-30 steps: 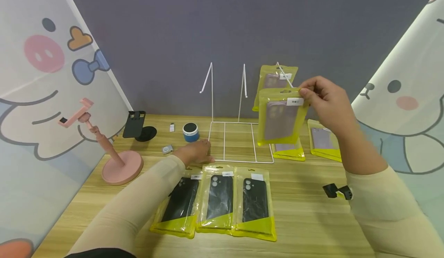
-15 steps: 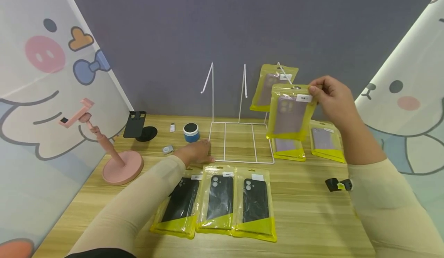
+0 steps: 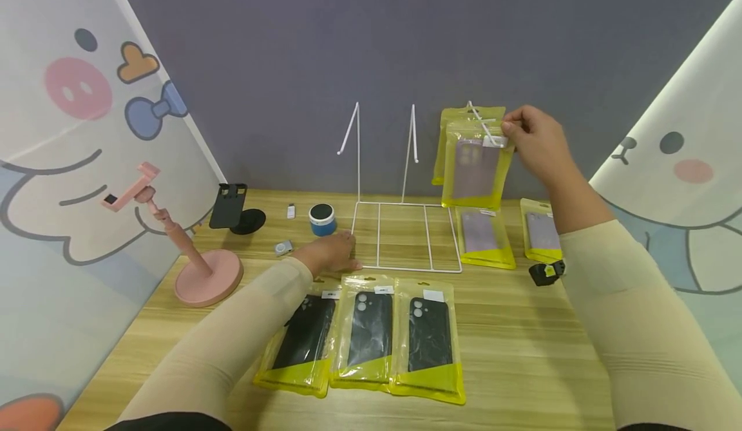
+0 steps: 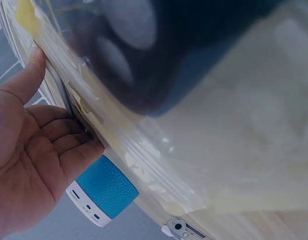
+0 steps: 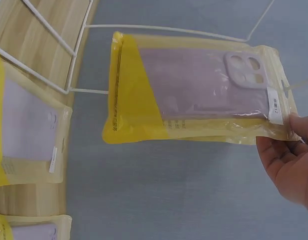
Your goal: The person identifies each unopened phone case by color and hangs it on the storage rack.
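Observation:
My right hand (image 3: 511, 126) pinches the top corner of a yellow packet (image 3: 478, 173) with a purple phone case inside. It holds the packet up at the right hook of a white wire rack (image 3: 406, 238). Whether the packet hangs on the hook I cannot tell. A second purple-case packet (image 3: 443, 154) hangs behind it. In the right wrist view, the fingers (image 5: 288, 160) grip the packet (image 5: 193, 95) by its label end. My left hand (image 3: 339, 254) rests with fingers extended at the rack's front left corner. The left wrist view shows the left hand (image 4: 54, 145) beside a blue speaker (image 4: 101, 192).
Three packets with black cases (image 3: 371, 334) lie side by side in front of the rack. Two purple-case packets (image 3: 484, 238) (image 3: 542, 238) lie right of it. At left stand a pink phone stand (image 3: 197, 263), a black holder (image 3: 232, 209) and a blue speaker (image 3: 321, 220). A black clip (image 3: 545, 273) lies at right.
My right hand has carried the purple-case packet up and back to the rack's right hook. The left hand has stayed at the rack's corner.

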The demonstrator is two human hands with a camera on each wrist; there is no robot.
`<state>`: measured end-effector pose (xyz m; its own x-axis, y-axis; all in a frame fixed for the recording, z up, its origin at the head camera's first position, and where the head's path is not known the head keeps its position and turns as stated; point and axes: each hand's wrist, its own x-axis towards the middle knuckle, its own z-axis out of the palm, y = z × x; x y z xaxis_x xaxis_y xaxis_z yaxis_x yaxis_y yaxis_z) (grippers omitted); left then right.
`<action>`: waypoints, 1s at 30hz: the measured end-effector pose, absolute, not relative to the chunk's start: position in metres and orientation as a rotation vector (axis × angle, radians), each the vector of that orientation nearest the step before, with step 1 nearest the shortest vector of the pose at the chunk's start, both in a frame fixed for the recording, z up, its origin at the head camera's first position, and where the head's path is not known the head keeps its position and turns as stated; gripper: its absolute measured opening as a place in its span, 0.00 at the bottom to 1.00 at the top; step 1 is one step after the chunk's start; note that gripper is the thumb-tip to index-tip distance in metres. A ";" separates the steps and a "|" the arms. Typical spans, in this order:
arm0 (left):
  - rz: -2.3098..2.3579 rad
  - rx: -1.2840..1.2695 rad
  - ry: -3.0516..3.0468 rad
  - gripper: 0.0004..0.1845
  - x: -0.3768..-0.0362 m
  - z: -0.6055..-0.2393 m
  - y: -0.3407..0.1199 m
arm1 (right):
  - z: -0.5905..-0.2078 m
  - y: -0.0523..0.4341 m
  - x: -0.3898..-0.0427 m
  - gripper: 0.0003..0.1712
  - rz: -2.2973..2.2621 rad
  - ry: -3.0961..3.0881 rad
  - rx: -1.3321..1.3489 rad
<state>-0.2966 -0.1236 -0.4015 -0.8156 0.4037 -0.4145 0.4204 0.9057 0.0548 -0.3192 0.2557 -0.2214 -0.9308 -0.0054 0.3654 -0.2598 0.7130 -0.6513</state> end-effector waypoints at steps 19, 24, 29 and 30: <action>0.000 0.582 2.643 0.46 -0.297 -0.401 -0.125 | -0.224 0.256 -0.358 0.23 1.231 -2.564 0.142; 0.004 0.582 2.636 0.46 -0.298 -0.401 -0.124 | -0.228 0.279 -0.347 0.22 1.265 -2.525 0.120; -0.006 0.588 2.635 0.46 -0.301 -0.401 -0.124 | -0.236 0.312 -0.332 0.23 1.186 -2.573 0.086; -0.006 0.587 2.636 0.46 -0.301 -0.401 -0.125 | -0.240 0.319 -0.328 0.25 1.150 -2.597 0.080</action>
<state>-0.3010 -0.1247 -0.4005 -0.8144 0.4030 -0.4176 0.4048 0.9101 0.0889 -0.3282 0.3194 -0.2396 -0.9537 0.0696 0.2925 -0.1698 0.6782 -0.7150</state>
